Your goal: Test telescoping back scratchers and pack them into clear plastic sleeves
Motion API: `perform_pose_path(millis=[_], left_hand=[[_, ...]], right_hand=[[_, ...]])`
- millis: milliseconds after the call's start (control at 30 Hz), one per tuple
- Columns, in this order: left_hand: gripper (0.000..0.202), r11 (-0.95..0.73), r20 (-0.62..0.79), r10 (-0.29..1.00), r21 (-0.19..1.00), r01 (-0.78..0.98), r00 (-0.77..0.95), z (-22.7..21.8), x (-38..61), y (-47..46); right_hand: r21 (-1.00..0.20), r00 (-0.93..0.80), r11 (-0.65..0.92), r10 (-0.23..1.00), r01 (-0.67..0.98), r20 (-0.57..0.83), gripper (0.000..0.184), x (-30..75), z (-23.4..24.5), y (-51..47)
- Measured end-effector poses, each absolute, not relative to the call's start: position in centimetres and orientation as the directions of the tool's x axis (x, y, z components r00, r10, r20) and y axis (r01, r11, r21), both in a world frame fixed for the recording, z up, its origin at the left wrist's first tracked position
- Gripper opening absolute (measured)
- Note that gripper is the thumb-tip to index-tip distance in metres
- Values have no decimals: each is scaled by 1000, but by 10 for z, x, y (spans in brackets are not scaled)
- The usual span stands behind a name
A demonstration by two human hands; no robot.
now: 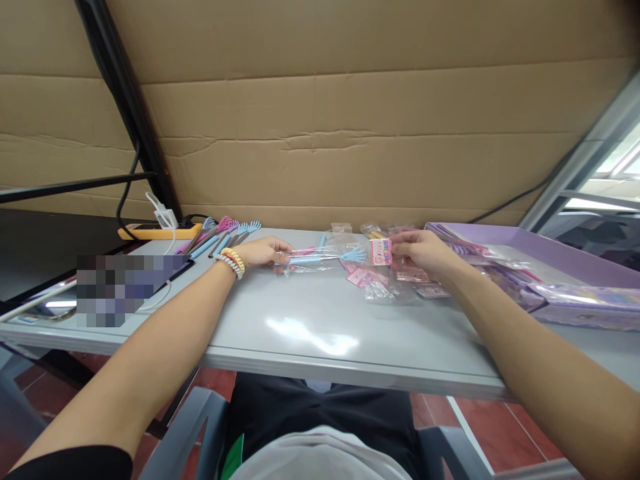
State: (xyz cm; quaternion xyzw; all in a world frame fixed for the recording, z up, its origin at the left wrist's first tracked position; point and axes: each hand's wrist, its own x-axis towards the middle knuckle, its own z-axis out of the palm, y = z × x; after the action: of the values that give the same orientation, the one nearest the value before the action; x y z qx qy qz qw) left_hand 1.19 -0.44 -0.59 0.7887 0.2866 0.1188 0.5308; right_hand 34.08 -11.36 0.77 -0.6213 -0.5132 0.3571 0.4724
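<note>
A light blue back scratcher (354, 255) with a hand-shaped end lies inside a clear plastic bag (327, 265) held just above the table. My left hand (265, 253) is closed around the handle end at the bag's left side. My right hand (416, 251) pinches the pink header card (381, 252) at the bag's other end. Behind and below the card, several more clear bags with pink cards (361, 277) lie in a loose pile, partly hidden by my right hand.
Several loose back scratchers (223, 239) in blue, pink and purple lie at the back left. Nearby are a yellow power strip (163, 231) and a white charger (165, 215). A purple box (480, 233) with packaged items stands on the right. Cardboard (320, 147) walls the table's back.
</note>
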Motion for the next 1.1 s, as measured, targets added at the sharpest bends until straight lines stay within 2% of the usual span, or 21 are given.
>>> perform_pose_path(millis=[133,300,367,433,500,600,767,933,1100], left_hand=[[34,-288,-111,570,901,324,814,-7,12,-4],[35,-284,-111,574,902,325,811,-7,11,-2],[36,-274,-110,575,908,318,811,-7,11,-3],[37,-263,-107,580,914,310,807,-7,11,-4],[40,-250,-109,590,917,310,800,-7,11,-5],[41,-249,-107,595,918,310,797,-7,11,-5],[38,-258,-105,586,916,308,804,-7,11,-3],[40,-252,-112,590,915,314,800,-7,11,-3],[39,-260,-112,592,911,321,798,-7,11,-5]], right_hand=[[-938,211,-15,975,348,63,20,342,7,-114],[-858,241,97,938,505,248,42,343,5,-113],[-838,237,154,918,524,317,39,342,7,-114],[-802,248,146,906,579,343,26,340,10,-116],[-761,286,66,903,645,320,15,338,13,-118],[-760,329,-19,908,650,258,16,337,17,-120],[-811,285,5,935,585,212,7,339,14,-119],[-817,205,79,950,571,235,21,344,9,-117],[-861,164,72,971,504,177,35,348,13,-119]])
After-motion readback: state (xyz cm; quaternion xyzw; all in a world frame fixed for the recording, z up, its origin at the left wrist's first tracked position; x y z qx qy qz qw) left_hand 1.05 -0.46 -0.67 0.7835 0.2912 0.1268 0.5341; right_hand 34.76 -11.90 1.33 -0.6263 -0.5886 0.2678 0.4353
